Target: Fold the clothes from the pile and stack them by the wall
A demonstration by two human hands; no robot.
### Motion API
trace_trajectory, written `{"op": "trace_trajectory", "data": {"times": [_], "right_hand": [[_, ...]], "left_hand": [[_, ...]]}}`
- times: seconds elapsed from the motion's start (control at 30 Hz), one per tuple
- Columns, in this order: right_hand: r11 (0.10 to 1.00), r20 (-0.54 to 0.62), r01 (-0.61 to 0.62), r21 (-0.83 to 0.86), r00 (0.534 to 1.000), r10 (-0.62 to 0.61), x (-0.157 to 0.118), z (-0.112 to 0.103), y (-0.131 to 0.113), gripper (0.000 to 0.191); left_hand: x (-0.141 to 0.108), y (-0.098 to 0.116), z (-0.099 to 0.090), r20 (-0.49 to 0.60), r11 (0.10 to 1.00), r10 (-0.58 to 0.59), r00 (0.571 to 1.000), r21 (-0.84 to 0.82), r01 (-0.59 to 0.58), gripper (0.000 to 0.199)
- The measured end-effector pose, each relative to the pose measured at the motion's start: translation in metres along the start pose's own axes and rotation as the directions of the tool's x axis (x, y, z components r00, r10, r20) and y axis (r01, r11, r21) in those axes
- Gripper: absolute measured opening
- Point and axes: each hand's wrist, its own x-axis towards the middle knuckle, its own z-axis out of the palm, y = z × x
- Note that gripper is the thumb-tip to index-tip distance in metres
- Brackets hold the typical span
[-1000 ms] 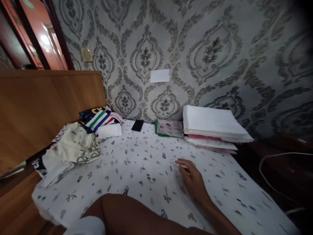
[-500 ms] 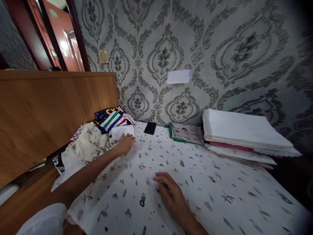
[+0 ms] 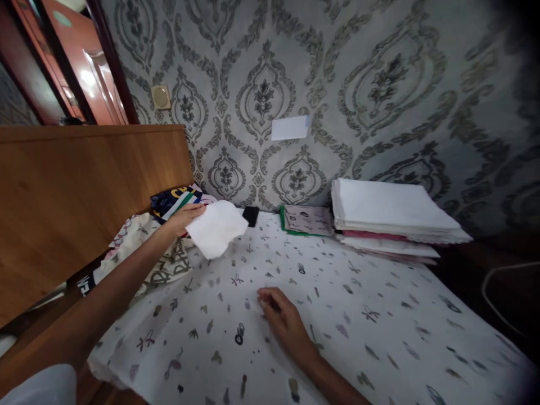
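Observation:
My left hand (image 3: 184, 219) is closed on the edge of a white cloth (image 3: 217, 229), which hangs raised over the bed sheet. Behind and beneath that hand is a heap of clothes (image 3: 143, 239), with a navy piece bearing yellow letters (image 3: 169, 199) and a cream printed piece (image 3: 171, 270). My right hand (image 3: 283, 315) rests low over the patterned sheet (image 3: 337, 304), its fingers loosely curved with a gap to the thumb and nothing held. Part of a black flat object (image 3: 251, 216) shows past the cloth's right edge.
Against the wallpapered wall (image 3: 261, 101) lie a folded grey printed cloth (image 3: 310, 220) on green fabric and a tall stack of folded white cloth (image 3: 392, 208). A wooden headboard (image 3: 84, 202) borders the left side. A pale cable (image 3: 485, 287) curves at the far right.
My left hand has lifted the white cloth off the clothes heap and turned it. The view has shifted slightly to the right. My right hand stays over the sheet.

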Motion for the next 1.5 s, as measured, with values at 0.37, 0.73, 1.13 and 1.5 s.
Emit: {"op": "trace_trajectory", "data": {"times": [0.37, 0.73, 1.13, 1.5], "right_hand": [[0.950, 0.008, -0.101, 0.295, 0.995, 0.103, 0.002, -0.007, -0.001, 0.060], [0.956, 0.012, -0.101, 0.274, 0.995, 0.101, 0.004, -0.009, 0.002, 0.058], [0.903, 0.039, -0.272, 0.333, 0.961, 0.275, 0.006, -0.008, -0.003, 0.070], [0.926, 0.034, -0.251, 0.282, 0.967, 0.252, 0.006, -0.007, -0.006, 0.069]], "left_hand": [[-0.118, -0.017, 0.081, 0.407, 0.903, -0.140, 0.903, 0.426, -0.052, 0.029], [-0.150, -0.007, 0.110, 0.496, 0.647, 0.019, 0.868, 0.656, -0.389, 0.016], [-0.072, 0.009, -0.018, -0.235, 0.187, 0.075, 0.969, 0.958, 0.217, 0.034], [-0.117, 0.031, -0.099, -0.222, -0.005, -0.015, 0.975, 0.975, 0.222, 0.024]]}}
